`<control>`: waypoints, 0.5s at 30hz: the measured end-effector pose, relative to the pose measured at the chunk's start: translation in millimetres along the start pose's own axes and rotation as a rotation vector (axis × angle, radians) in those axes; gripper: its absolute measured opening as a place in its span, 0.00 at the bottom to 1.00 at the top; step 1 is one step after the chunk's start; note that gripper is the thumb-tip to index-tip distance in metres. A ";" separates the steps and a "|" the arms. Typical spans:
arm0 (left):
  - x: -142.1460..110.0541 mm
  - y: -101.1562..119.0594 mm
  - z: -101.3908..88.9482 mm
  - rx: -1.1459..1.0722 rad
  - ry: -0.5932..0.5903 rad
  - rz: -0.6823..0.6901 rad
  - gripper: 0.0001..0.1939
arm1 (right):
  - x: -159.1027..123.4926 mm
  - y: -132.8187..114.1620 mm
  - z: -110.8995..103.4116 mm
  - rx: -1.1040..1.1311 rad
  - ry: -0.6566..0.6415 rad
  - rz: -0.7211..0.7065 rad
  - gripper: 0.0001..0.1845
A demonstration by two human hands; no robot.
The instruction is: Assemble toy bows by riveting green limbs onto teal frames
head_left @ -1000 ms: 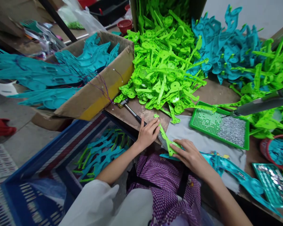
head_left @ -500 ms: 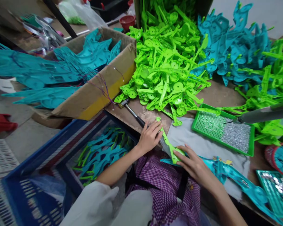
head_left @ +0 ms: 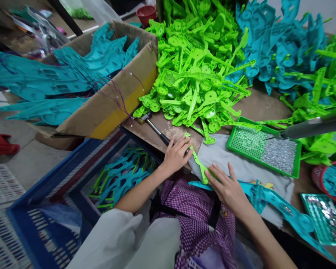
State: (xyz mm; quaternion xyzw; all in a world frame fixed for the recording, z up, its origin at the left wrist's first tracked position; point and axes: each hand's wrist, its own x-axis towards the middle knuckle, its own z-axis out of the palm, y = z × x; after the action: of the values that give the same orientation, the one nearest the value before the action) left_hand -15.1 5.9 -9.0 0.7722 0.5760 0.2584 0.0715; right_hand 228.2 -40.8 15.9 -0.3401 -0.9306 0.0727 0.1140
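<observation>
A long bright green plastic part lies across the table's front edge, partly on a grey cloth. My left hand rests on its upper end, fingers curled over it beside the black handle of a small hammer. My right hand lies flat with fingers stretched out, pressing the green part's lower end onto a teal plastic part that runs to the right along the table edge.
A big heap of green parts and teal parts fills the table's back. A green tray of small metal pieces sits right, a teal tray beyond. A cardboard box and blue crate hold parts at left.
My right hand has flattened and spread its fingers over the green part's lower end. The left hand stays on the upper end. The view has shifted slightly.
</observation>
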 end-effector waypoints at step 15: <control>11.4 9.2 5.5 0.059 -0.011 -0.031 0.16 | -19.9 0.6 17.3 0.042 0.240 0.102 0.31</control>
State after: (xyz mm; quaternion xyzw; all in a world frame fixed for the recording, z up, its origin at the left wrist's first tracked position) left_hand -2.3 14.5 -6.3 0.7664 0.5949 0.2357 0.0560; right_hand 238.8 -54.3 -4.1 -0.3905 -0.8902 0.0568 0.2277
